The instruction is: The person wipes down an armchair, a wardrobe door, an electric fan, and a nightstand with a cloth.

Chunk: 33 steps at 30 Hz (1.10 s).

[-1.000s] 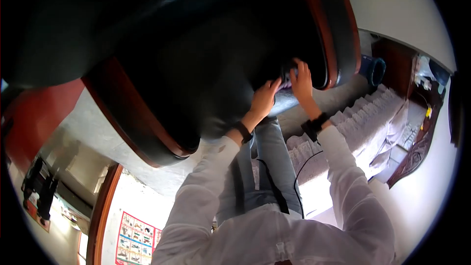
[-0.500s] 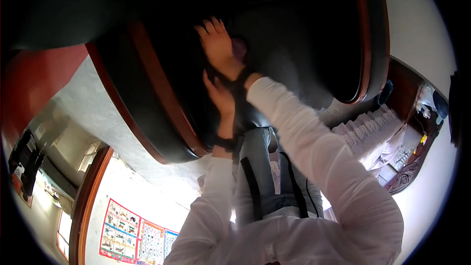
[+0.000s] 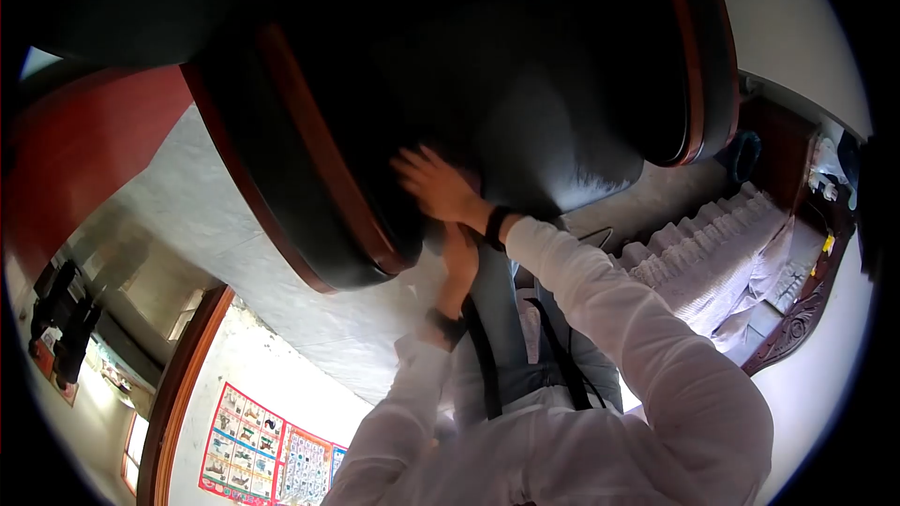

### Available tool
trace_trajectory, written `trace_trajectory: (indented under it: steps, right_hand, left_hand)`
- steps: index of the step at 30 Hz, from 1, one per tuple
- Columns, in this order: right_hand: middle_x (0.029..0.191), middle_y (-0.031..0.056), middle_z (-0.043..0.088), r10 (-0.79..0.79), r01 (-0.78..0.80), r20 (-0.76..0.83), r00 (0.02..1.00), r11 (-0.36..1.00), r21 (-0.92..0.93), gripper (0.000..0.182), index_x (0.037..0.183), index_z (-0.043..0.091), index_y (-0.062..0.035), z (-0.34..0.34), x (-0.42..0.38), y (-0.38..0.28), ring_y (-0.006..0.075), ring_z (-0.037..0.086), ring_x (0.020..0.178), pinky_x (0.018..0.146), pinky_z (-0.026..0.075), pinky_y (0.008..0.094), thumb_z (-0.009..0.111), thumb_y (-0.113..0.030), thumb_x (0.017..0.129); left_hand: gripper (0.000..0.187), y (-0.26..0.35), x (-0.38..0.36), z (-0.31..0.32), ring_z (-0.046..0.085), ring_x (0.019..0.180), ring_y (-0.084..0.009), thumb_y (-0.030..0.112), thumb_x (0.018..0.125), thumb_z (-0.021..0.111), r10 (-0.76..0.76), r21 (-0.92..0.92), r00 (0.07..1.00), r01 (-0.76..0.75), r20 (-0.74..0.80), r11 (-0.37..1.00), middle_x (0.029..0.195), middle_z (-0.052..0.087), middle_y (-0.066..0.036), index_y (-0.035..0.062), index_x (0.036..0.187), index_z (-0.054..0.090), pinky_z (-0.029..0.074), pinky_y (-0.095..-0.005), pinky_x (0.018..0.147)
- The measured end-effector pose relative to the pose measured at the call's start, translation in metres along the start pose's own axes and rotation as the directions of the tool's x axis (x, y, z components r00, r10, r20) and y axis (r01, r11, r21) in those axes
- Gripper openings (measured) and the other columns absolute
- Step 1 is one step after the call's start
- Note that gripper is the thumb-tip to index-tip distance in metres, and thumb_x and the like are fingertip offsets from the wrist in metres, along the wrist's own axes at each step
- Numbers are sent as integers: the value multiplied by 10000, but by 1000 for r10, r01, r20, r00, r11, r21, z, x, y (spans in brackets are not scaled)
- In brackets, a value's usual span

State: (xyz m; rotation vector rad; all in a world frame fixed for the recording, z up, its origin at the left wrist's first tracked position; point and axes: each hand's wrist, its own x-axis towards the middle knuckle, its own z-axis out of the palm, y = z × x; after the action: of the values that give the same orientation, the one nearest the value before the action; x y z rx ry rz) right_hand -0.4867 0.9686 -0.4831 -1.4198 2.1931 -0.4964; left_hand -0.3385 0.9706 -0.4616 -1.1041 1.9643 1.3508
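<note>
Close in, white shirt (image 3: 525, 450) and jeans (image 3: 506, 337), two dark straps (image 3: 483, 356) hanging down across the legs. Left hand (image 3: 457, 260) next, blurred, at the front edge of a black seat (image 3: 553, 145); its fingers run behind the other hand, so whether they are bent, straight or gripping I cannot tell. Right hand (image 3: 439, 186) lies over it, palm down on the seat's left part, fingers extended and slightly apart, clamped on nothing visible. Anything under the palm is hidden.

Right arm crosses the body's middle, probably because the spot touched sits nearer the left side; the spread fingers suggest broad, flat contact rather than a pinch. Dark wristband (image 3: 497, 227) on the right wrist, another on the left.

Seat lies directly ahead, between left armrest (image 3: 291, 178) and right armrest (image 3: 703, 56), both wood-trimmed. Left armrest stands close by the fingertips and bounds reach that way; crossed wrists crowd each other. Deep shadow blurs the seat's back part.

Farther out: grey floor (image 3: 234, 225) on the left, ruffled cover (image 3: 731, 244) on the right, blue bin (image 3: 745, 157) past the right armrest. Beyond, red panel (image 3: 94, 145), door frame (image 3: 192, 375), wall chart (image 3: 244, 445).
</note>
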Motion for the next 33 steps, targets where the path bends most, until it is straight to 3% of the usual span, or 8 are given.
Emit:
trace_trajectory:
  steps: [6,10,13,16,20,25,29,33]
  right_hand:
    - [1476,65,404,-143,136,-34,989,977,-165,376,1197,633,-152,18,-1,13,271,273,1425,1192,163,492,615,-204,825]
    - [1438,48,447,-48,10,-163,985,973,-230,356,1194,640,-174,-22,-7,67,272,294,1414,1176,218,493,589,-166,842]
    - [1449,40,413,32,-77,-255,966,983,-168,531,1253,578,-171,-61,-25,114,287,293,1408,1151,281,480,714,-140,741]
    - [1466,29,376,179,-231,-237,955,949,-216,624,1305,511,-207,-94,-45,148,285,293,1403,1143,305,455,748,-151,730]
    - [1478,17,351,205,-260,-222,953,932,-254,682,1345,456,-255,-109,-60,170,274,302,1396,1130,336,421,762,-185,739]
    - [1481,2,351,200,-256,-213,956,925,-281,698,1354,445,-272,-110,-60,169,264,319,1387,1088,387,409,758,-198,734]
    - [1478,-3,362,157,-202,-188,969,948,-245,686,1356,450,-280,-120,-63,183,258,328,1382,1072,403,411,743,-184,743]
    - [1467,26,386,128,-177,-187,974,943,-281,638,1373,444,-270,-123,-65,188,263,350,1368,1070,375,449,692,-232,787]
  left_hand:
    - [475,-21,-24,-1,579,1101,-399,193,963,462,39,-54,994,-44,-102,998,1225,588,-242,38,1395,339,453,-460,907]
    - [474,41,19,24,553,1105,-377,170,946,513,27,-28,995,-30,-95,999,1222,555,-234,17,1372,372,417,-439,960]
    - [443,111,11,42,598,958,-413,113,895,574,569,401,662,-409,-488,820,1085,616,-209,40,1312,448,474,-469,829]
    - [392,141,-32,58,599,949,-371,86,843,642,586,6,678,-651,-443,759,1062,620,-159,21,1209,516,477,-430,834]
    - [336,190,-119,42,627,809,-283,79,789,709,765,-473,644,-671,10,571,958,627,-130,-4,1077,556,504,-355,710]
    - [222,202,-146,63,610,715,-259,63,798,686,622,-489,782,-531,33,693,859,606,-112,34,995,590,483,-330,627]
    - [168,212,-146,54,591,697,-257,78,825,658,628,-593,770,-454,115,665,842,589,-112,46,980,600,465,-337,602]
    - [172,225,-173,23,566,704,-261,59,789,688,804,-713,515,-440,297,546,819,580,-84,49,946,619,430,-366,629]
